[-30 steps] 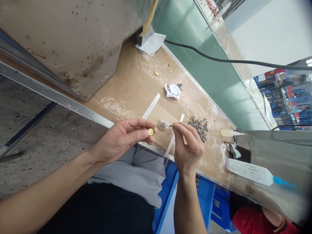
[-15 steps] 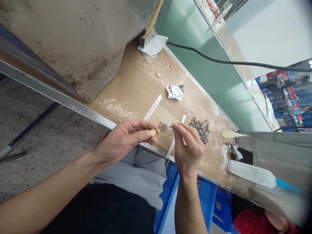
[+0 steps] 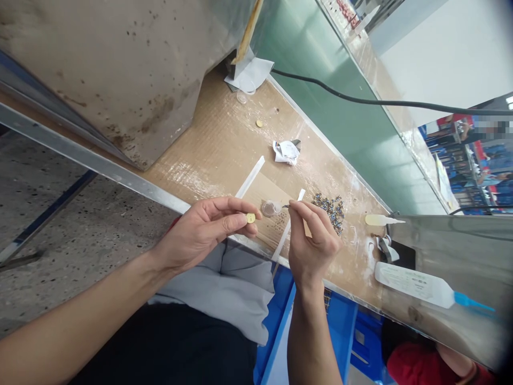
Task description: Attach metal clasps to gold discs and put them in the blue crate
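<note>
My left hand (image 3: pixel 208 227) pinches a small round yellow disc (image 3: pixel 250 217) between thumb and fingers above the near edge of the cardboard-covered bench (image 3: pixel 224 139). My right hand (image 3: pixel 312 240) grips a thin pointed tool (image 3: pixel 287 206) whose tip sits just beside a small clear dish (image 3: pixel 271 208) on the bench. A pile of small dark metal parts (image 3: pixel 329 209) lies just beyond the right hand.
A crumpled white paper (image 3: pixel 286 151), a second yellow disc (image 3: pixel 259 123) and two white strips (image 3: pixel 249 178) lie on the cardboard. A white squeeze bottle with blue tip (image 3: pixel 417 284) and a small dropper (image 3: pixel 381 220) lie at the right. A black cable (image 3: pixel 360 98) crosses behind. Another person's red sleeve (image 3: pixel 409 366) shows below.
My right hand has drawn slightly right, lifting the tool tip away from the clear dish. The left hand and disc have stayed nearly still.
</note>
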The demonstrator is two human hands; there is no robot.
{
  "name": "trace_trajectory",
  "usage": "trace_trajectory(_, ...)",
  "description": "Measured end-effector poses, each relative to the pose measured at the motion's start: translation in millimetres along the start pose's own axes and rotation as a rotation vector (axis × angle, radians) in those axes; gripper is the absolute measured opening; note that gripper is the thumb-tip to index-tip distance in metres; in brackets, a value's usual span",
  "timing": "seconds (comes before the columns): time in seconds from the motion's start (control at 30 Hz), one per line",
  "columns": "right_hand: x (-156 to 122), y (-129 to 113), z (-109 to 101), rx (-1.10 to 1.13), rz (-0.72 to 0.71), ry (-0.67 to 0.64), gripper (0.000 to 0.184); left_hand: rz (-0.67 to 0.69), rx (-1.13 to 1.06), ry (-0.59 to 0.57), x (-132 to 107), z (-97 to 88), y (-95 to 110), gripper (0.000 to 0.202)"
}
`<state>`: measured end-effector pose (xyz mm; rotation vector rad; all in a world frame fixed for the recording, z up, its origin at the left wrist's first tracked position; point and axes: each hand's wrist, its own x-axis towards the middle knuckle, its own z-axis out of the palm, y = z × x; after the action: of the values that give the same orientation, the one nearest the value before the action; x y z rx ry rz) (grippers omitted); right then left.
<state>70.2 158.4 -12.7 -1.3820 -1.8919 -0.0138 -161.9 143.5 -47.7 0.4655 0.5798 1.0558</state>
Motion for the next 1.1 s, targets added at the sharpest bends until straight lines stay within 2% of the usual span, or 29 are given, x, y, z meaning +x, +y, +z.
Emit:
trace_trajectory(0.4, -2.2, -0.4, -3.6, -0.023, 0.026, -0.004, 0.017, 0.01, 0.002, -0.026, -1.2, -2.0, -0.8, 0.018)
trace_trajectory(0.57, -3.4, 3.1, -3.4, -0.011, 0.034, -0.001, 0.016, 0.007, 0.008, 0.002, -0.2, -1.0, -0.8, 0.016)
trace_trajectory(0.67, -3.6, 2.2, -7.4, -0.016, 0.051, 0.047, 0.016, 0.0, 0.039, 0.009, -1.6, 0.8, -1.0, 0.017)
trace_trajectory(0.77, -5.7, -9.0, -15.9, 0.094, 0.117, 0.094, 0.015, -0.033, 0.003, 0.022, -4.1, 4.7, -3.0, 0.02)
trace_trajectory(0.9, -13.7, -34.7, -24.9, 0.339, 0.228, 0.083, 0.017, -0.085, -0.074, 0.028, -7.0, 15.4, -6.4, 0.022)
trace_trajectory(1.1, -22.8, -51.0, -23.9, 0.504, 0.189, -0.001, 0.028, -0.088, -0.156, -0.033, -9.0, 31.7, -7.3, 0.017)
